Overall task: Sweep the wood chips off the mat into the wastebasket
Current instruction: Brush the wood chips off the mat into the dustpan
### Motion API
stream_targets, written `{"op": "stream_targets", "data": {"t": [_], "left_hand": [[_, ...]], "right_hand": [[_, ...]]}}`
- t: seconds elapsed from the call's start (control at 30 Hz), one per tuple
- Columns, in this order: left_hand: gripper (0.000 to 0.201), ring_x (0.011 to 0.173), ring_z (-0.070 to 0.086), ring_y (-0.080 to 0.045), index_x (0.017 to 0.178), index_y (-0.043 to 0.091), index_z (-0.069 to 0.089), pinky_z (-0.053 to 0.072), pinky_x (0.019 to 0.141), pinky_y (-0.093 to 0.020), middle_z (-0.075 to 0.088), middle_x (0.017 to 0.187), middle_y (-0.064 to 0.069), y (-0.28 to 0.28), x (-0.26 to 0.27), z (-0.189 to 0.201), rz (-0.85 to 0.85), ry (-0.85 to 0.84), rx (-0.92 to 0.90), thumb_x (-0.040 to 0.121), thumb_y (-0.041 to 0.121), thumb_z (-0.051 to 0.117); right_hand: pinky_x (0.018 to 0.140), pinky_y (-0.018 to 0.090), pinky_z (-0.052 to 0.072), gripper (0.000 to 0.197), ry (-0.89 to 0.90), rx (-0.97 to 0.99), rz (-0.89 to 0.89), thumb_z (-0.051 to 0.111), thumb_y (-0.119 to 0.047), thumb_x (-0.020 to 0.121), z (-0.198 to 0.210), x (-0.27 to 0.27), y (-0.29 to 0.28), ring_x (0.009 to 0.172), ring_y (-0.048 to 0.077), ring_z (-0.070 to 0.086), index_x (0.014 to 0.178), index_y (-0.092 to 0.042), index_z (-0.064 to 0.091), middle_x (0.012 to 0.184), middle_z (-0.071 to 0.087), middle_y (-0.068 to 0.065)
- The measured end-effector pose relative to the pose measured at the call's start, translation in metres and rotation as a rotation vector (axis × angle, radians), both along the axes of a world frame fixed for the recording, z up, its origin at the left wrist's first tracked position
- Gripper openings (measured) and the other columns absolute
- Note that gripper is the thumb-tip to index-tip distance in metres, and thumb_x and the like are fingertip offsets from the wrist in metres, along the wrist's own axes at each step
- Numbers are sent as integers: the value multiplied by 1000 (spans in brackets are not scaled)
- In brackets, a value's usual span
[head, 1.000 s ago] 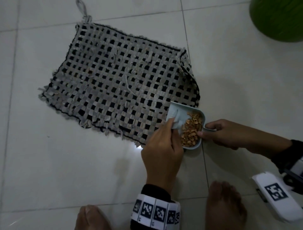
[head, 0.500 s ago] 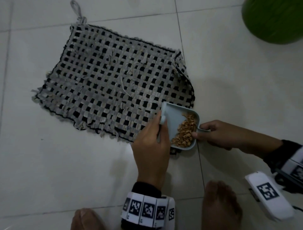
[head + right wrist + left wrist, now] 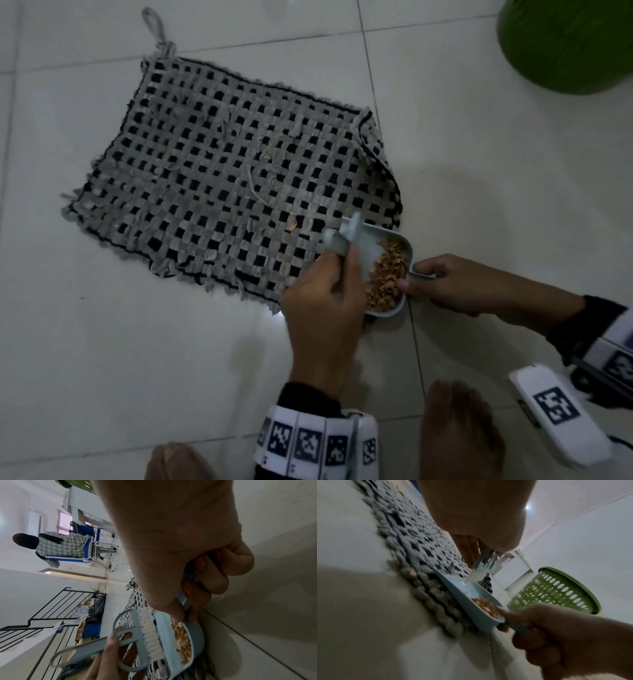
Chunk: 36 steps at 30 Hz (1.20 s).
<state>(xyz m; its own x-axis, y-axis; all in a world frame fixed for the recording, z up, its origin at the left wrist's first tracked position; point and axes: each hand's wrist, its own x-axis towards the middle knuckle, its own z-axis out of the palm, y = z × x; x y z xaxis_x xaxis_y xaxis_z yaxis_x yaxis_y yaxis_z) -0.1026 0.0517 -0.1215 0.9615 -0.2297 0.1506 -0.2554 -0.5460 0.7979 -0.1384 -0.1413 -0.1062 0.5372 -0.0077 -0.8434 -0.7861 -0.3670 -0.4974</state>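
Note:
A grey-and-black woven mat (image 3: 222, 178) lies on the tiled floor. My right hand (image 3: 455, 284) grips the handle of a pale blue dustpan (image 3: 400, 251) that rests at the mat's near right corner, with a heap of brown wood chips (image 3: 385, 281) inside. My left hand (image 3: 325, 301) holds a small pale blue brush (image 3: 137, 639), its white bristles (image 3: 150, 635) at the pan's mouth. One stray chip (image 3: 293, 224) lies on the mat just left of the pan. The green wastebasket (image 3: 568, 41) stands at the far right.
My two bare feet (image 3: 459, 435) are at the bottom edge, close to the hands. In the right wrist view a person sits on a blue chair (image 3: 68, 558) far off, with a black stair railing (image 3: 42, 609) and clutter along the wall.
The brush has swung from inside the pan out to its mouth at the mat's edge. The dustpan and right hand have hardly moved; the camera shifted.

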Motion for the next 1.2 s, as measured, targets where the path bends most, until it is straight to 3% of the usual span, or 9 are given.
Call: {"op": "stream_targets", "data": {"t": [0.13, 0.23, 0.47, 0.57, 0.7, 0.83, 0.93, 1.1, 1.2], "left_hand": [[23, 51, 43, -8, 100, 14, 72, 31, 49, -15, 56, 63, 5, 25, 38, -2, 231, -21, 7, 103, 29, 55], [26, 60, 49, -6, 113, 20, 69, 35, 53, -19, 60, 72, 7, 35, 55, -2, 202, 33, 131, 105, 33, 49], [23, 53, 46, -12, 94, 18, 61, 25, 48, -26, 51, 63, 6, 19, 29, -2, 68, 106, 277, 105, 32, 46], [27, 47, 41, -7, 80, 19, 56, 25, 44, -21, 47, 56, 9, 22, 29, 1, 146, 86, 208, 104, 29, 49], [29, 48, 42, -12, 84, 16, 61, 27, 44, -18, 47, 56, 9, 34, 35, 1, 227, 77, 145, 105, 31, 49], [29, 51, 40, -7, 112, 21, 69, 21, 46, -17, 55, 62, 8, 27, 31, 0, 97, 94, 254, 106, 37, 45], [34, 60, 47, -5, 137, 31, 58, 21, 47, -14, 64, 76, 8, 11, 14, 3, -8, 56, 373, 105, 33, 46], [49, 85, 67, -12, 137, 19, 57, 53, 60, -23, 72, 106, 2, -10, -16, 7, -123, 17, 376, 105, 39, 27], [39, 67, 62, -6, 123, 20, 67, 39, 54, -11, 72, 87, 5, -11, -17, 10, -149, 14, 300, 106, 37, 37]], "right_hand": [[40, 20, 25, 29, -9, -3, -20, 61, -54, 87, -1, -2, 0, 39, 9, 33, 82, -28, 72, 51, 44, -3], [40, 21, 24, 32, -13, -4, -31, 61, -56, 85, -2, -2, 2, 40, 10, 34, 85, -27, 73, 54, 46, 0], [40, 21, 24, 31, -10, -6, -29, 61, -55, 86, -1, 0, 3, 41, 11, 32, 88, -26, 73, 56, 45, 2], [38, 19, 24, 31, -6, -5, -25, 60, -54, 87, -1, -1, 2, 40, 9, 32, 89, -26, 73, 55, 44, 0], [39, 20, 23, 31, -7, -3, -19, 60, -53, 88, -1, 0, 2, 40, 10, 31, 88, -25, 72, 54, 43, 1], [37, 19, 23, 29, 6, -20, -13, 60, -51, 89, -1, 0, 3, 39, 10, 30, 88, -25, 71, 52, 42, -1], [38, 20, 23, 30, 6, -14, -7, 60, -53, 88, -2, 0, 2, 40, 11, 30, 88, -25, 72, 52, 42, -1], [38, 20, 24, 31, 10, 1, 1, 59, -53, 88, -1, 1, 2, 38, 10, 31, 88, -26, 72, 51, 43, -1], [39, 22, 25, 30, -3, 6, 17, 58, -52, 89, 0, 0, 1, 39, 10, 32, 87, -25, 71, 51, 44, -2]]}}
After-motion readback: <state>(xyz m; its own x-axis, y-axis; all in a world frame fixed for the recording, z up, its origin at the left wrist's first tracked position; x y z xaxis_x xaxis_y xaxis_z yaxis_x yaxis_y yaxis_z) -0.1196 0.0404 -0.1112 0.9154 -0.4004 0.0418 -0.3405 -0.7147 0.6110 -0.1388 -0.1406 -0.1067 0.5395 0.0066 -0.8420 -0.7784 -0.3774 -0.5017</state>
